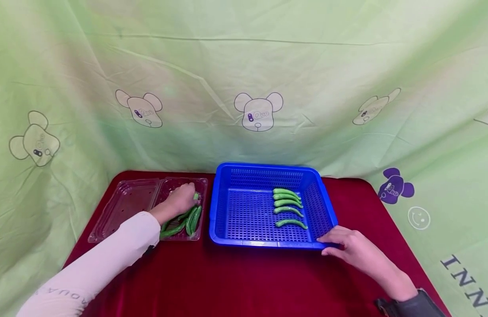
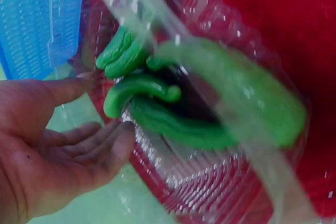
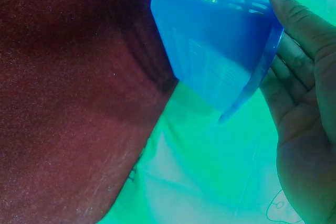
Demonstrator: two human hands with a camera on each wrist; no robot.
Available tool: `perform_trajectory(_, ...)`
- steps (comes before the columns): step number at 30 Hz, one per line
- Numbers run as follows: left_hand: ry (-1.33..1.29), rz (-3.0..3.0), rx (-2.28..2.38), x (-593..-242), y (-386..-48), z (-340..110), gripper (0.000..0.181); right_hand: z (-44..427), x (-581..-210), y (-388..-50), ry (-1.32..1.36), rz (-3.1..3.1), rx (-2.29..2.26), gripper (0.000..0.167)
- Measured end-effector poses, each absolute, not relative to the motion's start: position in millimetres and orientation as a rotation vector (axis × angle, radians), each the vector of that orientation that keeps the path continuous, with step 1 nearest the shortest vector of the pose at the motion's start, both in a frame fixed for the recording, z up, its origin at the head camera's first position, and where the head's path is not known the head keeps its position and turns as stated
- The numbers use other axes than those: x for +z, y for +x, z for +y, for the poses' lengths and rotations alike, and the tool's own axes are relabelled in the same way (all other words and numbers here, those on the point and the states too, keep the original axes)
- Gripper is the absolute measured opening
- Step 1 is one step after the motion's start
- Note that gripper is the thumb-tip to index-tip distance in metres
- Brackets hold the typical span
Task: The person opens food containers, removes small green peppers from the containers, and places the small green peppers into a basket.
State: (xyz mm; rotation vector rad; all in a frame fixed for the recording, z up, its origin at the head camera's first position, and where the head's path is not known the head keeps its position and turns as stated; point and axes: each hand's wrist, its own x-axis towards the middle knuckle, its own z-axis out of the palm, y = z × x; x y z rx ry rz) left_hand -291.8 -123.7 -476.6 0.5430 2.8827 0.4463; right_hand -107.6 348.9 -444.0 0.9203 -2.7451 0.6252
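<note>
My left hand (image 1: 181, 200) reaches into the right half of a clear plastic clamshell box (image 1: 204, 187), among long green peppers (image 1: 194, 219). In the left wrist view its thumb and fingers stand apart, with the end of a curved pepper (image 2: 113, 103) close to the fingertips. Several peppers lie in the box, one large and near the wrist camera. To the right, a blue plastic basket (image 1: 264, 243) holds a column of several light green peppers (image 1: 288, 210) by its right side. My right hand (image 1: 353, 246) grips the basket's near right corner, thumb outside and fingers over the rim.
The box's lid half (image 1: 121, 207) lies folded out to the left. Box and basket stand side by side on a dark red tablecloth (image 1: 264, 281). A green curtain (image 1: 196, 141) with bear prints hangs behind and at both sides.
</note>
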Motion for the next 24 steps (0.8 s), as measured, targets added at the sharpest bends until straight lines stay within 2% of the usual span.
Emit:
perform_trajectory(4, 0.439, 2.854, 0.481, -480.8, -288.9, -120.6, 0.042, 349.0, -444.1, -107.9, 0.920, -2.745, 0.630, 0.038)
perform_trajectory(10, 0.425, 2.922, 0.470, -483.8, -284.3, -118.3, 0.015, 349.3, -445.0, -108.2, 0.934, -2.726, 0.647, 0.040)
perform_trajectory(16, 0.402, 2.954, 0.480, -488.3, -285.8, -116.4, 0.033, 348.4, -445.8, -109.6, 0.938, -2.723, 0.644, 0.037)
perform_trajectory(24, 0.358, 2.970, 0.670, -467.7, -292.1, -112.3, 0.038, 349.4, -446.2, -109.5, 0.930, -2.728, 0.637, 0.035)
